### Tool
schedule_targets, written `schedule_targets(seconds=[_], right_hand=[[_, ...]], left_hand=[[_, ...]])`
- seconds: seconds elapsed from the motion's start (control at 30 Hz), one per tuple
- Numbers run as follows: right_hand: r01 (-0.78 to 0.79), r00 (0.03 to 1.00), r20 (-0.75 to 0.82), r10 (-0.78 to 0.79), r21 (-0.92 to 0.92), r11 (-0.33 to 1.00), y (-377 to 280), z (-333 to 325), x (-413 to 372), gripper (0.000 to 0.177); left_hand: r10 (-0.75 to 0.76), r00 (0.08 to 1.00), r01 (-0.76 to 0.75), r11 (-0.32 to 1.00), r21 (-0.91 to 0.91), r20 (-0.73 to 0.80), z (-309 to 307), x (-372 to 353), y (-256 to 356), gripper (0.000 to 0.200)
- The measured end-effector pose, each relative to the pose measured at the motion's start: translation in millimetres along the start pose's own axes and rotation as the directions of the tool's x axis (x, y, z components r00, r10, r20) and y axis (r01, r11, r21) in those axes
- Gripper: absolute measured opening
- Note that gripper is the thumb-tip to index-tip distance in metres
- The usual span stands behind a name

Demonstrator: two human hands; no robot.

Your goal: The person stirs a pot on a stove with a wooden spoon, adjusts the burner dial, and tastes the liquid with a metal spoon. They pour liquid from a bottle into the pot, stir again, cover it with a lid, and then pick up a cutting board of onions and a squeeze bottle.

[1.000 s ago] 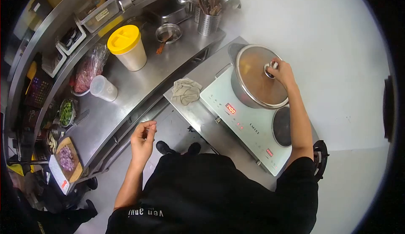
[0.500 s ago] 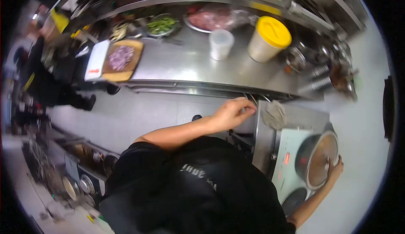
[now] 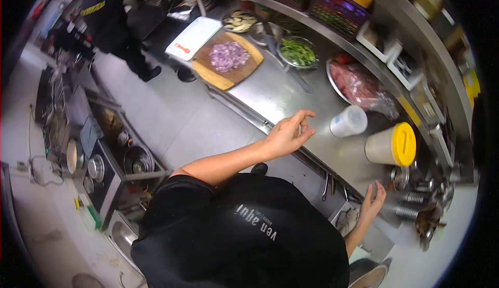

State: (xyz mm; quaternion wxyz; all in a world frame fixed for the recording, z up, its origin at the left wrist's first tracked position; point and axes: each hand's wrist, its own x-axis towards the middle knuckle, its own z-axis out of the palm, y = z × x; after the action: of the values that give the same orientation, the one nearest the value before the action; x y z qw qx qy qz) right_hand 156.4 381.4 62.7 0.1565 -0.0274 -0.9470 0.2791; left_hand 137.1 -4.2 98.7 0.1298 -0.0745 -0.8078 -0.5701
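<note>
My left hand hovers over the front edge of the steel counter, fingers loosely curled and apart, holding nothing. My right hand is raised and open near the counter's right end, below the yellow-lidded tub. A white plastic cup stands just right of my left hand. The lidded pot shows only at the bottom edge.
On the counter are a wooden board with chopped red onion, a white board, a bowl of greens and wrapped meat. Another person in black stands at the far left. A low stove with pots is left.
My view has swung left along the counter. My right hand has let go of the pot lid and lifted. My left hand moved out over the counter edge.
</note>
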Motion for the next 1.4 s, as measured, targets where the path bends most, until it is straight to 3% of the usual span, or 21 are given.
schedule_targets(seconds=[0.2, 0.3, 0.37, 0.53, 0.6, 0.73, 0.8, 0.9, 1.0, 1.07, 1.1, 1.2, 1.23, 1.27, 1.33, 1.4], right_hand=[[0.23, 0.969, 0.083, -0.234, 0.052, 0.972, -16, 67, 79, 0.027], [0.322, 0.922, 0.158, -0.354, 0.196, 0.926, -45, 109, 110, 0.025], [0.51, 0.811, 0.184, -0.556, 0.244, 0.825, -57, 144, 132, 0.026], [0.501, 0.754, 0.254, -0.606, 0.376, 0.78, -144, 183, 137, 0.026], [0.586, 0.67, 0.222, -0.708, 0.429, 0.688, -163, 199, 137, 0.027], [0.594, 0.611, 0.247, -0.752, 0.485, 0.642, -186, 224, 125, 0.027], [0.588, 0.542, 0.356, -0.761, 0.487, 0.646, -198, 234, 120, 0.028], [0.566, 0.535, 0.376, -0.757, 0.506, 0.651, -213, 253, 118, 0.029], [0.537, 0.621, 0.249, -0.743, 0.556, 0.635, -242, 246, 138, 0.029], [0.551, 0.706, 0.126, -0.697, 0.52, 0.653, -275, 204, 168, 0.03], [0.621, 0.72, -0.056, -0.692, 0.498, 0.605, -290, 185, 186, 0.032], [0.777, 0.629, -0.478, -0.612, 0.365, 0.513, -330, 105, 243, 0.04], [0.782, 0.598, -0.582, -0.551, 0.272, 0.561, -337, 75, 261, 0.042], [0.765, 0.555, -0.673, -0.488, 0.183, 0.617, -338, 45, 279, 0.044], [0.731, 0.367, -0.841, -0.397, -0.003, 0.683, -325, -9, 324, 0.047], [0.662, 0.319, -0.898, -0.302, -0.016, 0.75, -298, -58, 370, 0.049]], left_hand=[[-0.171, 0.966, 0.178, 0.984, 0.017, -0.192, -33, -28, -22, 0.037], [-0.204, 0.929, 0.228, 0.973, 0.046, -0.308, -31, -46, -23, 0.037], [-0.246, 0.883, 0.293, 0.954, 0.06, -0.401, -30, -60, -14, 0.037], [-0.348, 0.793, 0.415, 0.909, 0.026, -0.5, -29, -81, -4, 0.037], [-0.406, 0.717, 0.475, 0.88, -0.029, -0.566, -30, -81, -2, 0.037], [-0.381, 0.655, 0.419, 0.902, -0.106, -0.653, -26, -85, -5, 0.035], [-0.398, 0.656, 0.408, 0.902, -0.143, -0.641, -27, -92, -7, 0.035], [-0.479, 0.593, 0.458, 0.862, -0.219, -0.647, -36, -98, -17, 0.033], [-0.458, 0.611, 0.425, 0.878, -0.221, -0.646, -57, -90, -35, 0.032], [-0.415, 0.697, 0.375, 0.906, -0.196, -0.585, -75, -68, -43, 0.032], [-0.402, 0.704, 0.369, 0.911, -0.182, -0.586, -84, -56, -43, 0.033], [-0.255, 0.846, 0.259, 0.964, -0.058, -0.469, -115, -3, -25, 0.033], [-0.146, 0.878, 0.159, 0.987, -0.011, -0.456, -122, 15, -17, 0.034], [-0.132, 0.896, 0.141, 0.99, -0.01, -0.425, -128, 30, -9, 0.034], [0.085, 0.903, -0.092, 0.996, 0.004, -0.421, -134, 57, 7, 0.033], [0.103, 0.91, -0.146, 0.986, -0.078, -0.401, -129, 74, 19, 0.033]])
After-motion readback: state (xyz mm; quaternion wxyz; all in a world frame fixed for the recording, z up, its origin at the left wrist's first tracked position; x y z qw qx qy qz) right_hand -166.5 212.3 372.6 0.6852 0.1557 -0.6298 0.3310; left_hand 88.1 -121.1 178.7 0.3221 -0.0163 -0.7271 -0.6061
